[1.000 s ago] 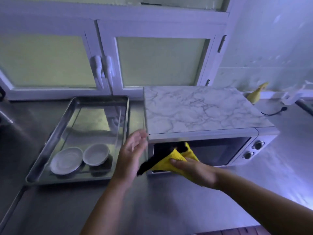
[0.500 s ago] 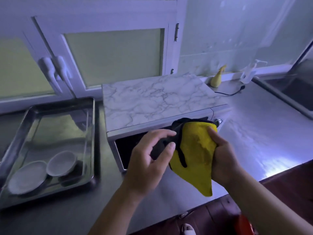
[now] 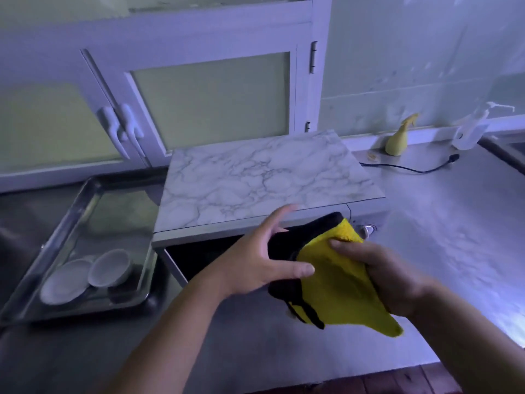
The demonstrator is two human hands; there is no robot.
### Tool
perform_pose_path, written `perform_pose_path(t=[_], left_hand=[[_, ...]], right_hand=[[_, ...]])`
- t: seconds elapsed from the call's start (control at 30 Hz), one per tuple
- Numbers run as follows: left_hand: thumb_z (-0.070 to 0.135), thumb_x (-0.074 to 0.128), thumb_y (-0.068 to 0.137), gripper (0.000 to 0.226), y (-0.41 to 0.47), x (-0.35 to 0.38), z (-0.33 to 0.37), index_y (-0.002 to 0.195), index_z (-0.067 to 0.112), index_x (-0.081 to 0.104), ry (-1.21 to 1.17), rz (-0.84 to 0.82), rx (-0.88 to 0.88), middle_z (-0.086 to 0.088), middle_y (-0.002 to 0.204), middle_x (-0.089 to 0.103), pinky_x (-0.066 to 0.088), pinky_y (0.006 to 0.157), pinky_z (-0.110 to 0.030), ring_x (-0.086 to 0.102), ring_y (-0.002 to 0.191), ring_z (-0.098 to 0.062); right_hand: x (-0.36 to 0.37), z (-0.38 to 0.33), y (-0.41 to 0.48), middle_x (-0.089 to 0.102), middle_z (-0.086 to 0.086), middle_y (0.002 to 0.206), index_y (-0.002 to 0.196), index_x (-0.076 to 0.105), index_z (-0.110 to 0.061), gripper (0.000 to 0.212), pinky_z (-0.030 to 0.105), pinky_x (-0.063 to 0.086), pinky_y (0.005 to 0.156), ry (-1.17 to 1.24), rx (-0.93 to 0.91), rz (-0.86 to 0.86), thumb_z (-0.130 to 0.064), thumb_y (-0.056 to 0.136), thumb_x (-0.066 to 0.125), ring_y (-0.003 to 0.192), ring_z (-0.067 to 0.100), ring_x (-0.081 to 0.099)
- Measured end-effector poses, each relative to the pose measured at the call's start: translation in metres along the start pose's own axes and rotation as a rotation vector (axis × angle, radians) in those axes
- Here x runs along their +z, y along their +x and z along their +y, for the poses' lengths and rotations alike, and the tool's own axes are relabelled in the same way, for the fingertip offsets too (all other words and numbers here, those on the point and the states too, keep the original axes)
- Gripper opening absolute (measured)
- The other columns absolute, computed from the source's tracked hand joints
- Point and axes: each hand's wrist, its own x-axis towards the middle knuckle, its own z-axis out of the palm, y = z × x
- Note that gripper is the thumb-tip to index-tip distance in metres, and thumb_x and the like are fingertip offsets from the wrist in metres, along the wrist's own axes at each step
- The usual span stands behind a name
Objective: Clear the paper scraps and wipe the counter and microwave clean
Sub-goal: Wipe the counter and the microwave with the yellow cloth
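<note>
A microwave [image 3: 264, 180] with a marble-patterned top stands on the steel counter [image 3: 454, 223]. In front of its dark door I hold a yellow cloth with black edging [image 3: 338, 282] off the counter. My right hand [image 3: 389, 277] grips the cloth from the right, fingers curled over its upper edge. My left hand [image 3: 261, 251] is at the cloth's left side with fingers spread and straight, thumb lying across the black edge. No paper scraps are visible.
A steel tray [image 3: 56, 240] with two small white dishes [image 3: 88, 274] sits left of the microwave. A yellow spray bottle [image 3: 400, 137], a clear pump bottle [image 3: 471, 126] and a black cable [image 3: 409, 167] lie at the back right. White cabinet doors [image 3: 210, 100] stand behind.
The cloth came away from the microwave door and is now held up between both hands. My left hand moved from the microwave's corner to the cloth. The view shifted right, then closer.
</note>
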Motion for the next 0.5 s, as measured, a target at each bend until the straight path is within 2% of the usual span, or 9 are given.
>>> perform_pose_path(t=[0.07, 0.17, 0.27, 0.3, 0.37, 0.43, 0.5], left_hand=[[0.047, 0.079, 0.065, 0.08, 0.007, -0.001, 0.004, 0.134, 0.063, 0.041, 0.04, 0.061, -0.05, 0.003, 0.13, 0.06, 0.049, 0.104, -0.043, 0.057, 0.124, -0.012], [0.02, 0.068, 0.071, 0.066, 0.01, -0.004, 0.007, 0.131, 0.044, 0.056, -0.051, 0.026, -0.109, 0.003, 0.125, 0.065, 0.048, 0.104, -0.046, 0.063, 0.114, -0.021], [0.015, 0.069, 0.075, 0.041, 0.004, -0.006, 0.01, 0.115, 0.022, 0.067, -0.212, 0.008, -0.253, -0.006, 0.097, 0.061, 0.048, 0.081, -0.042, 0.06, 0.087, -0.028], [0.017, 0.073, 0.077, 0.034, 0.002, -0.007, 0.011, 0.111, 0.016, 0.069, -0.256, 0.02, -0.297, -0.006, 0.097, 0.066, 0.05, 0.082, -0.041, 0.064, 0.089, -0.028], [0.021, 0.076, 0.079, 0.032, -0.003, -0.015, 0.014, 0.107, 0.007, 0.072, -0.305, 0.086, -0.378, -0.013, 0.11, 0.074, 0.054, 0.097, -0.042, 0.069, 0.102, -0.03], [0.021, 0.078, 0.074, 0.035, -0.01, -0.03, 0.018, 0.103, 0.003, 0.074, -0.338, 0.237, -0.44, -0.021, 0.111, 0.072, 0.049, 0.102, -0.05, 0.068, 0.105, -0.036], [0.016, 0.079, 0.068, 0.042, -0.02, -0.053, 0.021, 0.106, -0.001, 0.073, -0.443, 0.432, -0.44, -0.024, 0.11, 0.071, 0.05, 0.101, -0.053, 0.068, 0.105, -0.041]], right_hand=[[-0.012, -0.008, 0.009, 0.071, 0.022, 0.115, 0.109, 0.075, -0.014, 0.036, 0.043, 0.059, 0.077, -0.094, -0.069, -0.002, -0.032, 0.078, 0.075, 0.097, 0.036, 0.072], [-0.023, -0.022, 0.026, 0.074, 0.018, 0.109, 0.111, 0.074, -0.015, 0.028, 0.037, 0.058, 0.076, -0.226, -0.197, -0.086, -0.024, 0.086, 0.067, 0.093, 0.029, 0.073], [-0.021, -0.032, 0.051, 0.073, 0.021, 0.103, 0.105, 0.073, -0.007, 0.027, 0.041, 0.055, 0.079, -0.274, -0.238, -0.119, -0.024, 0.085, 0.071, 0.087, 0.032, 0.07], [-0.017, -0.035, 0.061, 0.072, 0.022, 0.099, 0.103, 0.073, -0.004, 0.026, 0.041, 0.054, 0.077, -0.295, -0.256, -0.134, -0.023, 0.084, 0.072, 0.084, 0.032, 0.068], [-0.005, -0.042, 0.078, 0.071, 0.022, 0.095, 0.102, 0.073, -0.002, 0.023, 0.04, 0.055, 0.075, -0.322, -0.289, -0.185, -0.017, 0.084, 0.075, 0.082, 0.031, 0.067], [0.007, -0.052, 0.093, 0.073, 0.018, 0.097, 0.102, 0.075, -0.007, 0.025, 0.038, 0.057, 0.073, -0.301, -0.322, -0.185, -0.018, 0.08, 0.079, 0.082, 0.029, 0.069], [0.013, -0.065, 0.108, 0.074, 0.012, 0.102, 0.103, 0.076, -0.012, 0.023, 0.033, 0.059, 0.073, -0.268, -0.397, -0.11, -0.025, 0.084, 0.077, 0.089, 0.025, 0.072]])
